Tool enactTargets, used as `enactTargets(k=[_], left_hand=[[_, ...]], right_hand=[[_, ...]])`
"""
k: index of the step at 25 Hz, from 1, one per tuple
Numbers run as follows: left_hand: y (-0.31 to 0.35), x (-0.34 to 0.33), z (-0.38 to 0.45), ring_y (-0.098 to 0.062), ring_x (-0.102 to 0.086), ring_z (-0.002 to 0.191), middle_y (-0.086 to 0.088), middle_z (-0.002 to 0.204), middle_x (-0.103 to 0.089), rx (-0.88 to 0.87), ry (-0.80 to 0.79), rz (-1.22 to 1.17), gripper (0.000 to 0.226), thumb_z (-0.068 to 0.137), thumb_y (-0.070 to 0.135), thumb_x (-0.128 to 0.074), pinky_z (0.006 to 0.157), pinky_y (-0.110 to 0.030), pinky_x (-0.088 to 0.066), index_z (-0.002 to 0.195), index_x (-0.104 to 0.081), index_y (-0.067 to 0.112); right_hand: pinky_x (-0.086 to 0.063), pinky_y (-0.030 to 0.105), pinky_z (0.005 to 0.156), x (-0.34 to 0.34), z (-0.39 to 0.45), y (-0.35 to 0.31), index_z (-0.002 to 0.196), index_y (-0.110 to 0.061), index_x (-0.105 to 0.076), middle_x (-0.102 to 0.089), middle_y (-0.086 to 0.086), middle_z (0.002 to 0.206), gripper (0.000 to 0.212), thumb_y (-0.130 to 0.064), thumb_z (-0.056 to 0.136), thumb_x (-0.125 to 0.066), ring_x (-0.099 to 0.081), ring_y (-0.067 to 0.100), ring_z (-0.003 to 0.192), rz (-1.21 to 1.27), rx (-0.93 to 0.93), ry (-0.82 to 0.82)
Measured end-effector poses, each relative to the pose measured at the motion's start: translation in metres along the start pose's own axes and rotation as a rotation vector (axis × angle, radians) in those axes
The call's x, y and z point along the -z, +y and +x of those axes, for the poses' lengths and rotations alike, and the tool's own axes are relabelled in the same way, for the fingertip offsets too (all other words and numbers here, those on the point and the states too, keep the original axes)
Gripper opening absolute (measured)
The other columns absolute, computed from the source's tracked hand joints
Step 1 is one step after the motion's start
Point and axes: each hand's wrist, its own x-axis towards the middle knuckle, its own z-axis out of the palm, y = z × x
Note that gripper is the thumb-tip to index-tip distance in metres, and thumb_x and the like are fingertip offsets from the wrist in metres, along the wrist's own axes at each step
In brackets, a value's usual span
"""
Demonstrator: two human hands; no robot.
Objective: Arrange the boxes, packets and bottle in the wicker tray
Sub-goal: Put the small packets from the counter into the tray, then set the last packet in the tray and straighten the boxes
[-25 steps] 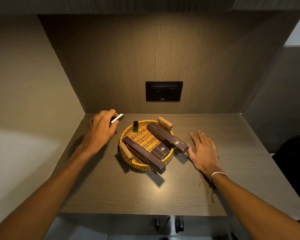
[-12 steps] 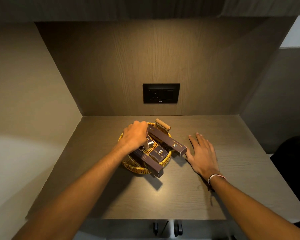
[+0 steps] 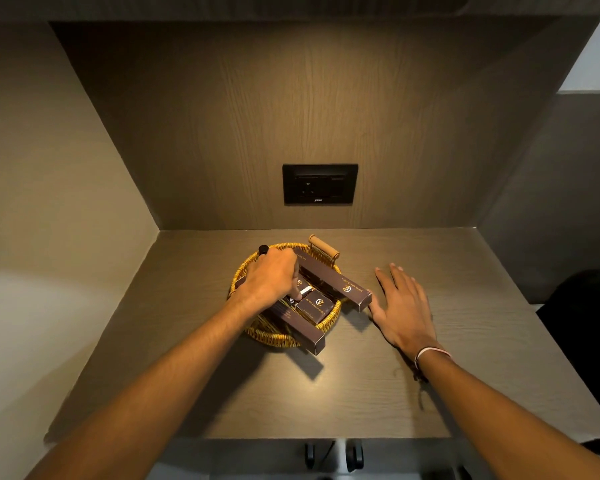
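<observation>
A round wicker tray [image 3: 274, 336] with two wooden handles sits mid-shelf. Two long dark boxes lie across it: one [image 3: 340, 282] sticks out over the right rim, the other [image 3: 302, 332] over the front rim. Between them rests a short dark box [image 3: 315, 306]. My left hand [image 3: 274, 277] is over the tray, fingers closed on a small dark packet [image 3: 302, 289] with a white edge, low among the boxes. A small bottle's black cap [image 3: 263, 250] peeks out behind that hand. My right hand [image 3: 400, 303] lies flat on the shelf, thumb touching the right box's end.
The brown wooden shelf [image 3: 413, 386] sits in an alcove with walls at left, back and right. A black wall socket [image 3: 320, 183] is on the back panel above the tray. The shelf's front edge is near me.
My left hand carried the small packet from the shelf left of the tray into the tray and has lowered it among the boxes. My right hand stayed flat.
</observation>
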Motion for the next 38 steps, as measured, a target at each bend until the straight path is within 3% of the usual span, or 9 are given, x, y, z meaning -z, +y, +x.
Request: enactTargets(k=[4, 8, 10, 13, 16, 19, 25, 33, 38], left_hand=[[-0.005, 0.01, -0.012, -0.014, -0.062, 0.091, 0.005, 0.091, -0.067, 0.036, 0.098, -0.085, 0.023, 0.076, 0.033, -0.082, 0.074, -0.035, -0.045, 0.085, -0.069, 0.017], [-0.033, 0.022, -0.04, -0.013, -0.064, 0.088, 0.004, 0.091, -0.07, 0.081, 0.35, -0.276, 0.023, 0.079, 0.041, -0.078, 0.075, -0.036, -0.055, 0.091, -0.072, 0.023], [-0.051, 0.024, -0.06, -0.009, -0.064, 0.075, 0.007, 0.081, -0.069, 0.139, 0.422, -0.337, 0.025, 0.081, 0.041, -0.076, 0.063, -0.03, -0.052, 0.097, -0.068, 0.024], [-0.078, 0.016, -0.077, -0.013, -0.066, 0.069, 0.002, 0.08, -0.069, 0.279, 0.337, -0.299, 0.046, 0.076, 0.058, -0.073, 0.062, -0.034, -0.054, 0.104, -0.055, 0.026], [-0.084, 0.007, -0.081, -0.019, -0.072, 0.069, -0.005, 0.091, -0.068, 0.385, 0.113, -0.406, 0.052, 0.073, 0.057, -0.077, 0.062, -0.038, -0.062, 0.102, -0.046, 0.026], [-0.074, 0.001, -0.082, -0.018, -0.073, 0.068, -0.006, 0.091, -0.07, 0.361, 0.071, -0.589, 0.034, 0.081, 0.035, -0.078, 0.06, -0.033, -0.063, 0.091, -0.048, 0.024], [-0.07, 0.003, -0.075, -0.015, -0.073, 0.07, -0.005, 0.088, -0.07, 0.368, 0.12, -0.707, 0.025, 0.082, 0.019, -0.078, 0.058, -0.025, -0.061, 0.088, -0.053, 0.018], [-0.07, 0.009, -0.044, -0.016, -0.07, 0.066, -0.01, 0.083, -0.072, 0.314, 0.144, -0.718, 0.048, 0.088, 0.01, -0.07, 0.054, -0.023, -0.059, 0.133, -0.052, 0.006], [-0.074, 0.007, -0.026, -0.016, -0.07, 0.069, -0.01, 0.078, -0.068, 0.207, 0.171, -0.746, 0.056, 0.088, 0.01, -0.07, 0.058, -0.026, -0.062, 0.14, -0.049, 0.009]], right_hand=[[-0.021, 0.047, 0.123, 0.0, 0.002, 0.001, 0.153, -0.023, -0.032, -0.029, 0.009, 0.164, 0.073, -0.059, 0.091, -0.022, -0.023, 0.025, 0.153, 0.015, -0.002, -0.014], [-0.034, 0.048, 0.114, 0.007, 0.005, -0.002, 0.142, -0.022, -0.049, -0.045, 0.01, 0.153, 0.057, -0.054, 0.097, -0.038, -0.041, 0.029, 0.141, 0.025, -0.01, 0.001], [-0.048, 0.046, 0.096, 0.02, 0.02, -0.01, 0.113, -0.017, -0.067, -0.063, 0.012, 0.123, 0.052, -0.058, 0.097, -0.039, -0.057, 0.032, 0.115, 0.146, -0.129, -0.029], [-0.053, 0.046, 0.076, 0.052, 0.054, -0.036, 0.074, -0.014, -0.065, -0.066, 0.009, 0.078, 0.063, -0.068, 0.092, -0.039, -0.065, 0.034, 0.082, 0.517, -0.266, -0.077], [-0.051, 0.04, 0.084, 0.071, 0.082, -0.074, 0.102, -0.017, -0.071, -0.069, 0.002, 0.093, 0.037, -0.049, 0.095, -0.055, -0.063, 0.02, 0.091, 0.614, -0.048, -0.14], [-0.051, 0.041, 0.098, 0.068, 0.1, -0.105, 0.126, -0.015, -0.066, -0.07, 0.009, 0.116, 0.038, -0.034, 0.093, -0.066, -0.062, 0.024, 0.11, 0.493, 0.111, -0.251], [-0.054, 0.049, 0.095, 0.049, 0.106, -0.107, 0.116, -0.023, -0.07, -0.065, 0.013, 0.121, 0.028, -0.03, 0.089, -0.071, -0.061, 0.026, 0.11, 0.415, 0.059, -0.196], [-0.057, 0.048, 0.089, 0.068, 0.082, -0.085, 0.105, -0.015, -0.072, -0.058, 0.008, 0.111, 0.023, -0.021, 0.082, -0.077, -0.055, 0.022, 0.104, 0.402, -0.078, -0.133], [-0.061, 0.042, 0.077, 0.072, 0.064, -0.07, 0.094, -0.013, -0.073, -0.06, 0.003, 0.092, 0.019, -0.018, 0.078, -0.081, -0.056, 0.015, 0.088, 0.452, -0.189, -0.084]])
